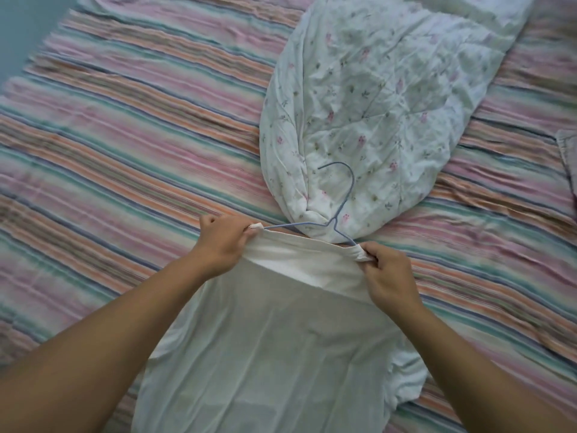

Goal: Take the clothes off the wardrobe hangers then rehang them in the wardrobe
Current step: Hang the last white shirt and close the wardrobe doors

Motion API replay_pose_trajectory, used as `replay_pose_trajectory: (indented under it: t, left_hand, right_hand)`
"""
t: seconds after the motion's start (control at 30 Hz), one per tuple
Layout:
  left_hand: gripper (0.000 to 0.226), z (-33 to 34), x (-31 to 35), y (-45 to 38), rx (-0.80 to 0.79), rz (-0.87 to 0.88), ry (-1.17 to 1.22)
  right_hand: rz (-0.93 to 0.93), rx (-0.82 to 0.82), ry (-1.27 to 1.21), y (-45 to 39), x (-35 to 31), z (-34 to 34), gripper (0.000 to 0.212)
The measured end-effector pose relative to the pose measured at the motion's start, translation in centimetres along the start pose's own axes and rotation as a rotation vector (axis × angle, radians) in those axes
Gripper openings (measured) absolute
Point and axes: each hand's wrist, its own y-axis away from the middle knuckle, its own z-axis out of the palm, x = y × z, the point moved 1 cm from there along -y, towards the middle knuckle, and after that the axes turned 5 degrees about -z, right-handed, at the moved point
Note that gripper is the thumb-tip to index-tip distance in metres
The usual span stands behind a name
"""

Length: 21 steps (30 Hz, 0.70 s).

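A bed sheet (125, 126) striped in pink, orange, teal and blue covers the whole surface. On it lies a floral quilt (374, 104), bunched lengthwise. Nearer, a white garment (265, 354) lies spread flat, with a blue wire hanger (338, 195) at its top edge. The left hand (223, 242) and right hand (390, 276) each pinch a corner of that edge. No writing is legible.

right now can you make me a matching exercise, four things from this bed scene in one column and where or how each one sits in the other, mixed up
Things:
1. wire hanger
2. white garment
3. floral duvet
4. striped bedsheet

States:
A. bundled in a long heap beyond the hands
B. spread flat, covering the bed
C. blue, shoulders tucked into the cloth's top edge, hook lying on the heap
D. laid out toward the camera, top edge pinched by the left hand and right hand

Pairs: 1-C, 2-D, 3-A, 4-B
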Motion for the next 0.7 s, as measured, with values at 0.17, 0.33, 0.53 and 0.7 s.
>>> replay_pose_trajectory:
  t: [0.17,0.33,0.53,0.7]
  left_hand:
    - [0.032,-5.9,2.8,5.4,0.019,0.209,0.168]
    - [0.032,-11.7,3.7,11.8,0.033,0.294,0.291]
    - [0.030,-19.1,1.3,21.4,0.177,0.296,0.394]
    - [0.035,-25.6,-1.5,31.4,0.384,0.290,0.459]
  right_hand:
    - [-0.134,-0.030,-0.007,2.3,-5.3,-3.8,0.017]
    - [-0.247,-0.071,0.013,5.4,-12.4,-6.4,0.016]
    - [-0.409,-0.193,0.089,9.7,-22.3,-8.8,0.019]
    - [-0.456,-0.353,0.013,15.0,-32.9,-11.0,0.032]
